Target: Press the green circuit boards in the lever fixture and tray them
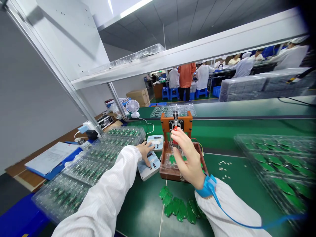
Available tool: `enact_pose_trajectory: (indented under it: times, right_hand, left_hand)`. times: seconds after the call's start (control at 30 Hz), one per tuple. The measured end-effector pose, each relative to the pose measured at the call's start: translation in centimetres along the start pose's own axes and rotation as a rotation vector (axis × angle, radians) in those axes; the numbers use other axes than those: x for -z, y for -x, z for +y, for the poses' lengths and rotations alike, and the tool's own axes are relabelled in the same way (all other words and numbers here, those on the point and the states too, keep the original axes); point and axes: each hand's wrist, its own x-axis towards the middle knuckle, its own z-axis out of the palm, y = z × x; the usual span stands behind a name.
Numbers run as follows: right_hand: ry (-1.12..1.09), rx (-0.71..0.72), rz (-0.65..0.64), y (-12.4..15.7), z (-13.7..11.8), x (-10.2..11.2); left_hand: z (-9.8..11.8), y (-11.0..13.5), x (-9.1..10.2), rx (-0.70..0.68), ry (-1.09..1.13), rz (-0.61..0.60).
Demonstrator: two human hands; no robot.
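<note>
My left hand rests on a pale blue-and-white instrument box, its fingers spread and pointing at the buttons. A second similar box lies just behind it. My right hand, with a blue wrist strap on the wrist, is raised in front of an orange test fixture. Its fingers are stretched out beside the red lever handle of the clamp; whether they touch it I cannot tell. Below the hand, a green circuit board sits in the fixture's brown base, partly hidden by the hand.
Loose green boards lie in front of the fixture. Stacked clear trays of boards stand left and right. Small white pieces are scattered on the green mat. A white fan stands behind; a shelf crosses overhead. Co-workers sit farther back.
</note>
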Motion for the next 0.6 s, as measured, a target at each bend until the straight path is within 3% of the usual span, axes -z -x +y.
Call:
enact_pose_trajectory:
  times: [0.6]
  right_hand:
    - [0.011, 0.003, -0.005, -0.03, 0.08, 0.03]
  left_hand:
    - [0.68, -0.50, 0.26, 0.038, -0.106, -0.076]
